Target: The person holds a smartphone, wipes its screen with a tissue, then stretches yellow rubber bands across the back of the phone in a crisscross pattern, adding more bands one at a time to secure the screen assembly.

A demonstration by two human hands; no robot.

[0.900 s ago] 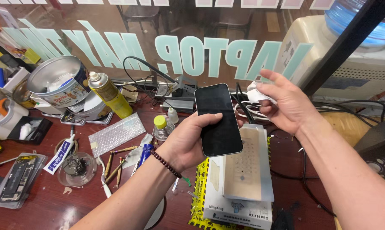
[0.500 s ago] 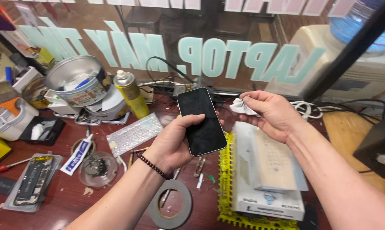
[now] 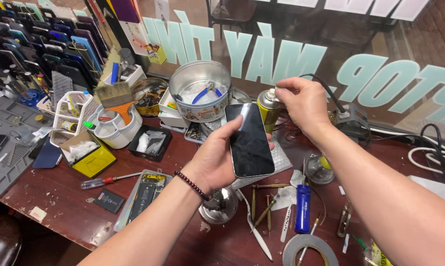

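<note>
My left hand [image 3: 217,160] holds a black smartphone [image 3: 249,142] upright above the red-brown workbench, its dark screen facing me. A bead bracelet sits on that wrist. My right hand [image 3: 301,102] is closed around the white top of a yellow spray can [image 3: 267,109] that stands just behind the phone. I cannot tell whether the small white wad from before is still in its fingers.
A round metal tin [image 3: 200,93] with pliers stands behind the phone. To the left are a white cup with a brush [image 3: 115,118], a yellow box [image 3: 90,156], an opened phone [image 3: 143,194] and a screwdriver [image 3: 106,181]. Tweezers, a blue tube [image 3: 302,209] and a tape roll [image 3: 308,249] lie at the right.
The view has swung left. My right hand, which held a small white wad beside the phone, has moved onto the spray can's top. My left hand keeps the phone.
</note>
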